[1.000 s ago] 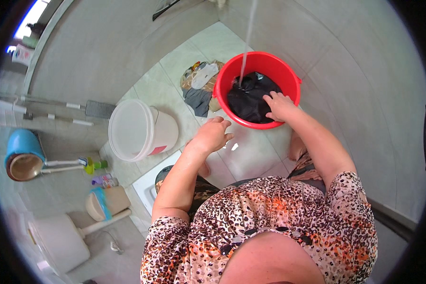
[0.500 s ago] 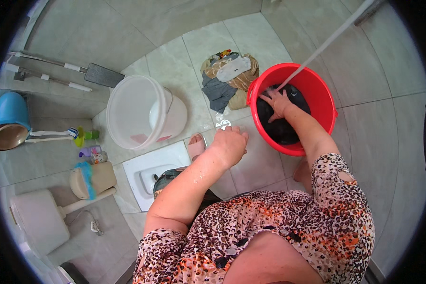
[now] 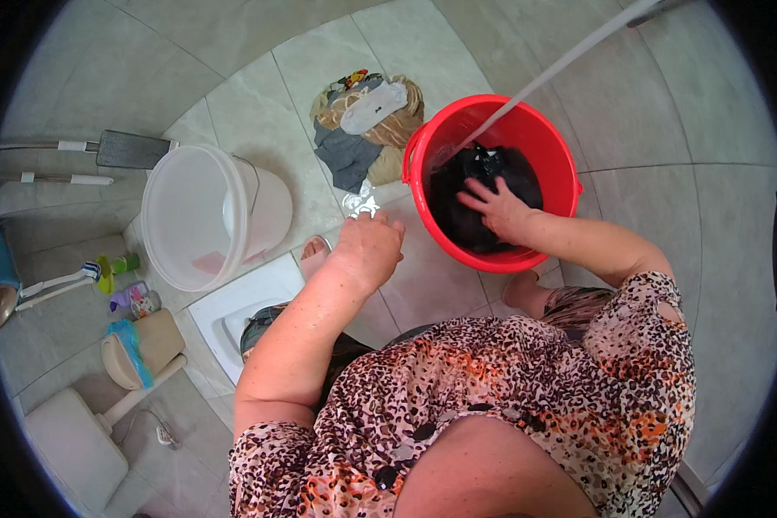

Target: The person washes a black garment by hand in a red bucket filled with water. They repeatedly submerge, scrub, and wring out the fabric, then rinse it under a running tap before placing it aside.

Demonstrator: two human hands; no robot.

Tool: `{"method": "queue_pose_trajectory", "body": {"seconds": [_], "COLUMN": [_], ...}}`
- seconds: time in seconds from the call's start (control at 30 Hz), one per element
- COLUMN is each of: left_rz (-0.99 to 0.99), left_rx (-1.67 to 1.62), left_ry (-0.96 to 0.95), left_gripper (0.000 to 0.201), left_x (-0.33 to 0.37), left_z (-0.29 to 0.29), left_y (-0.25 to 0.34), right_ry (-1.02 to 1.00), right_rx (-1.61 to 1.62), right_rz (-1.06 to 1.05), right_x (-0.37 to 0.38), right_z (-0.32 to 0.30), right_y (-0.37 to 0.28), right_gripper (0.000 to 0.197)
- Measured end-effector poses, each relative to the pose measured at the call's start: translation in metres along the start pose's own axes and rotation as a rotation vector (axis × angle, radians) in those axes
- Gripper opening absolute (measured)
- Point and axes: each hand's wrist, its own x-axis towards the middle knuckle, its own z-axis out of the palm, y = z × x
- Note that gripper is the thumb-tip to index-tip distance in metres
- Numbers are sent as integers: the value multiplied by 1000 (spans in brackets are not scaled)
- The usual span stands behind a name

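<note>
Standing upright, the red bucket (image 3: 554, 160) holds dark cloth (image 3: 447, 216) under the right hand (image 3: 504, 213), grip spread; left grip (image 3: 369, 248) unclear.

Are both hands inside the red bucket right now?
No, only the right hand is inside the red bucket, at the dark cloth, while the left hand is outside it.

Right hand (image 3: 504, 212) inside red bucket (image 3: 556, 164)

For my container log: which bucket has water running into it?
The red bucket, with the right hand inside: a water stream enters it. The white bucket, farther left, gets none.
</note>
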Motion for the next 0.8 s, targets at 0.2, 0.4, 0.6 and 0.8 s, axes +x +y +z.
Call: {"method": "queue_pose_trajectory", "body": {"seconds": [0.2, 0.4, 0.6, 0.8], "left_rz": [-19, -44, -21, 35], "left_rx": [19, 4, 21, 7], "left_ry": [-61, -90, -119, -91], "left_gripper": [39, 39, 38, 40], "left_x": [-8, -30, -43, -49], "left_z": [-7, -23, -21, -19], "left_y": [10, 19, 18, 21], "right_ry": [129, 184, 153, 232], "right_rx": [24, 183, 317, 597], "right_rz": [-144, 56, 328, 946], "right_x": [27, 67, 96, 132], "right_z": [32, 61, 68, 86], "right_y": [-5, -7, 9, 59], "right_gripper": [47, 66, 75, 75]}}
